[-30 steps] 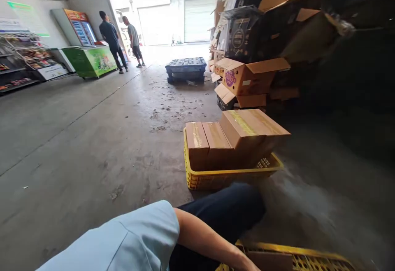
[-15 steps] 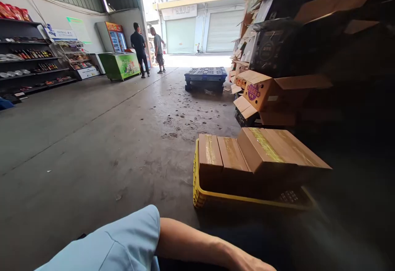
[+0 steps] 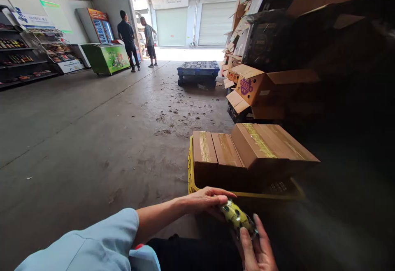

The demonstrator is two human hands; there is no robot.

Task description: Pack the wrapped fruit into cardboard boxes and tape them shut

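Between both hands is a small yellow plastic-wrapped package (image 3: 237, 216) with dark spots; its contents cannot be made out. My left hand (image 3: 207, 200) pinches its upper left end between thumb and fingers. At the lower right end, my right hand (image 3: 256, 249) grips it, thumb on top and fingers along the far side. Just beyond the hands stands a yellow plastic crate (image 3: 191, 176) filled with taped cardboard boxes (image 3: 262, 145). The right forearm is out of the picture.
Stacked open cartons (image 3: 249, 87) rise on the right, deep in shadow. A blue pallet stack (image 3: 198, 71) stands on the concrete floor ahead. Two people (image 3: 127, 40) are near the doorway, beside a green chest freezer (image 3: 106, 59). Store shelves (image 3: 18, 59) line the left wall.
My left hand has risen from the bottom edge into view. My right hand has come into view, and the yellow package now shows between them. The camera view has shifted slightly.
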